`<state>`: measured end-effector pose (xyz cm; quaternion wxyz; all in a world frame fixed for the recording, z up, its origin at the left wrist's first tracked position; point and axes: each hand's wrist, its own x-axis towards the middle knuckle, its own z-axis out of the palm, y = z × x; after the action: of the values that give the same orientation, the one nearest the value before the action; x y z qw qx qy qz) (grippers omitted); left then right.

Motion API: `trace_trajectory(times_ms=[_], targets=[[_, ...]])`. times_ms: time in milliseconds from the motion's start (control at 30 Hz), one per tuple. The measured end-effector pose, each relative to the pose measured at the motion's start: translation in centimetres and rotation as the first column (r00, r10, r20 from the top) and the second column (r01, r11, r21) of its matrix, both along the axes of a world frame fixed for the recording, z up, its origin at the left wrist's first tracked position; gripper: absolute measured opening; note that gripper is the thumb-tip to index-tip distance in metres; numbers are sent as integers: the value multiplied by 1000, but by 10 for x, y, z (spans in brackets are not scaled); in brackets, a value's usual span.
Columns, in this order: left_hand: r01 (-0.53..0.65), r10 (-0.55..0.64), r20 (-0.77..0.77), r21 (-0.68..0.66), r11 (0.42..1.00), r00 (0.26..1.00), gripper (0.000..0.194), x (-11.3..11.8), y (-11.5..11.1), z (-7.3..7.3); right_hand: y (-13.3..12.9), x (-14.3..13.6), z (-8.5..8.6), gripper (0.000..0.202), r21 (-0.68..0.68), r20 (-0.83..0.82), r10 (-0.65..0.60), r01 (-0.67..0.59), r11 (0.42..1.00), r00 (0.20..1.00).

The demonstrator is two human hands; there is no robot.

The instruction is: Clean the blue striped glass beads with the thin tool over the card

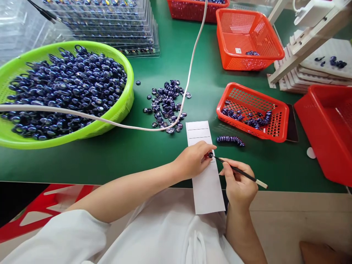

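Between the fingertips of my left hand [194, 159] is a small dark shiny round piece [211, 155]. My right hand [239, 181] is closed on a thin black brush-like tool [243, 173] with a pale end; its tip meets or nearly meets the piece. Under my left hand lies a strip of white paper [207, 190] with ruled lines, its lower end hanging past the table edge. Just beyond my hands, a curved row of dark blue pieces [230, 140] lies on the green table. A loose pile of similar pieces [166, 102] is further back.
A green basket [130, 91] heaped with dark looped pieces stands left. Stacked clear trays [110, 33] are behind it. A small red basket [284, 126], a deeper one [233, 60] and a large red bin [321, 143] occupy the right. A white cable [189, 69] crosses the table.
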<state>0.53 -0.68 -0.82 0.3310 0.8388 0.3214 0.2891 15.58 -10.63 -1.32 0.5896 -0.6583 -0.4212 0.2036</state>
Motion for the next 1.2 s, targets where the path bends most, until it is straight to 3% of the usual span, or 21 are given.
trace_trajectory(times_ms=[333, 500, 733, 1000, 1200], targets=[[1, -2, 49, 16, 1000, 999, 30, 2, -1, -2, -1, 1, -1, 11, -11, 66, -2, 3, 1000, 998], [6, 28, 176, -190, 982, 984, 28, 3, -1, -4, -1, 0, -1, 11, 4, 58, -3, 2, 1000, 998], [40, 122, 264, -534, 845, 957, 32, 6, 1, 1, -2, 2, -2, 13, 28, 86, 36, -38, 999, 996], [2, 183, 247, -599, 800, 952, 35, 8, 1, 5, -2, 6, -5, 23, 124, 207, 166, -195, 973, 964], [-6, 199, 249, -610, 793, 948, 35, 9, 0, 7, -4, 6, -9, 28, 144, 361, 157, -222, 964, 919]])
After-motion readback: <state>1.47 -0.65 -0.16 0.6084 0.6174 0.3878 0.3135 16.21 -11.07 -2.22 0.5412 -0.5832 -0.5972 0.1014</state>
